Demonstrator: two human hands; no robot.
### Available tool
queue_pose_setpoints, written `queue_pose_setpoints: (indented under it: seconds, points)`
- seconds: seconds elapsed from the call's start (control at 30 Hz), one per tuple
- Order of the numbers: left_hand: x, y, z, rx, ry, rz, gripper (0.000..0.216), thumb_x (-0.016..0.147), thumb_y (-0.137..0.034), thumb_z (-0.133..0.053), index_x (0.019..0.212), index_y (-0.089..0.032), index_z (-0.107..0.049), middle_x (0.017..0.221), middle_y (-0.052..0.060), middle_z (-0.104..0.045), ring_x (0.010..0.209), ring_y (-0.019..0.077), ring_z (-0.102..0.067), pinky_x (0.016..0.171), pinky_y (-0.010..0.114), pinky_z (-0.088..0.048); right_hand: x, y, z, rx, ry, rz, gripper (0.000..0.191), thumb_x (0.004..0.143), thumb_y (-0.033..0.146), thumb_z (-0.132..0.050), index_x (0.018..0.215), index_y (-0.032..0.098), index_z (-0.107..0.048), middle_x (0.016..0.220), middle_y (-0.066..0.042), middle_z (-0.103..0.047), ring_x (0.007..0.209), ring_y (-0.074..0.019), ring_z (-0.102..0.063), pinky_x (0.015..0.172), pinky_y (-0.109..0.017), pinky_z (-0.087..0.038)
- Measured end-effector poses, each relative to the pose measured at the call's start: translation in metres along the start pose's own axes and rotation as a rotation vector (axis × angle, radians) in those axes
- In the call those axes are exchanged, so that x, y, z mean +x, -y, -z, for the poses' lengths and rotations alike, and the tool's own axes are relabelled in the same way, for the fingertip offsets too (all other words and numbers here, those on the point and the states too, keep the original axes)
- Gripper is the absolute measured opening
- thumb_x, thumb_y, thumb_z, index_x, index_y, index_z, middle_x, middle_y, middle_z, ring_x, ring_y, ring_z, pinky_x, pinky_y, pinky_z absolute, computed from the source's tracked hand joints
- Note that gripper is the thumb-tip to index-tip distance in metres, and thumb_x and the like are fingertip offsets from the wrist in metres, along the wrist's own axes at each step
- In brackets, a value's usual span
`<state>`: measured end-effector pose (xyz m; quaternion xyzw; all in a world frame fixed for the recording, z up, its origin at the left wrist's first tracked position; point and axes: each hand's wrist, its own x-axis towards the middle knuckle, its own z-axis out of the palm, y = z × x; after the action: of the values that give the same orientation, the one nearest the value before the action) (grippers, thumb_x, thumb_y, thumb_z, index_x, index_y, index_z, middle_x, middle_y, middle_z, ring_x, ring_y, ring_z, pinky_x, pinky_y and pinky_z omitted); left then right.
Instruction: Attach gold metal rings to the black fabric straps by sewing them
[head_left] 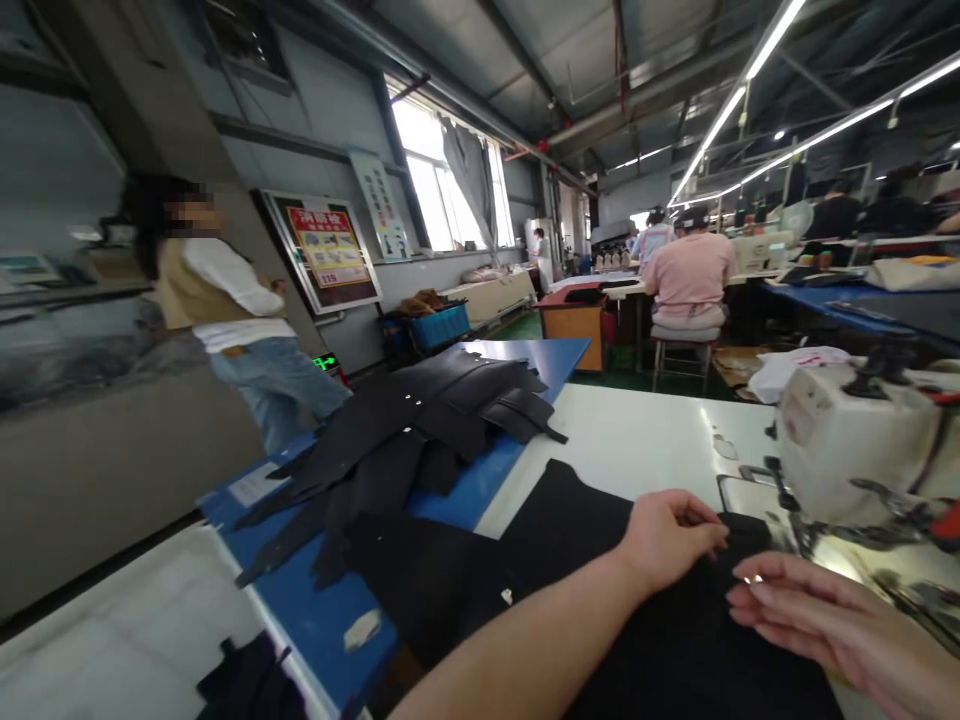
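Note:
A piece of black fabric (570, 540) lies on the white sewing table (645, 430) in front of me. My left hand (667, 535) rests on the fabric with its fingers curled, pinching the cloth near the machine. My right hand (832, 625) lies on the same fabric at the lower right, fingers pressed together and stretched toward the left hand. The white sewing machine (855, 440) stands just beyond both hands, its needle area to the right of them.
A stack of cut black pieces (420, 420) lies on a blue table (322, 590) to the left. A person in jeans (240, 340) walks at the left. A seated person in pink (690, 280) works farther back among other stations.

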<state>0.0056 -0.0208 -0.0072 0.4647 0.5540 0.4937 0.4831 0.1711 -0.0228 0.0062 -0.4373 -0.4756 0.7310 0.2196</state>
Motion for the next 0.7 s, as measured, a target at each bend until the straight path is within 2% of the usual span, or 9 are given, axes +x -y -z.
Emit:
queue_pose_setpoints:
  seconds: [0.13,0.37,0.5,0.7]
  points:
    - [0.001,0.002,0.000,-0.047,0.018,0.009,0.008,0.063,-0.017,-0.070,0.066,-0.013,-0.064,0.057,-0.003,-0.061,0.048,0.0071,-0.053,0.051,0.020,-0.042,0.003,-0.005,0.004,0.117,-0.072,-0.007,0.054,0.047,0.050,-0.079,0.085,0.016,-0.065,0.085,-0.014,-0.072,0.094,-0.0327,-0.066,0.085,-0.036,-0.055]
    - [-0.009,-0.006,-0.001,-0.080,0.082,0.008,0.025,0.057,-0.034,-0.076,0.064,-0.014,-0.062,0.057,-0.001,-0.060,0.048,0.0074,-0.052,0.050,0.020,-0.040,0.013,-0.013,0.016,0.047,-0.209,0.191,0.043,0.055,0.047,-0.075,0.085,0.017,-0.066,0.086,-0.012,-0.073,0.088,-0.0303,-0.068,0.079,-0.034,-0.057]
    - [-0.016,-0.003,-0.006,-0.029,0.167,0.016,0.022,0.057,-0.030,-0.075,0.063,-0.014,-0.063,0.051,-0.002,-0.058,0.045,0.0077,-0.051,0.046,0.019,-0.037,0.016,-0.017,0.018,0.041,-0.307,0.257,0.040,0.053,0.047,-0.076,0.079,0.018,-0.068,0.084,-0.009,-0.073,0.083,-0.0281,-0.069,0.072,-0.030,-0.059]
    - [-0.015,0.001,-0.013,-0.015,0.111,-0.002,0.011,0.061,-0.022,-0.067,0.064,-0.014,-0.061,0.052,-0.002,-0.059,0.045,0.0088,-0.053,0.046,0.019,-0.038,0.023,-0.026,0.022,0.034,-0.308,0.303,0.038,0.056,0.049,-0.075,0.079,0.019,-0.073,0.088,-0.007,-0.073,0.083,-0.0259,-0.069,0.070,-0.027,-0.059]
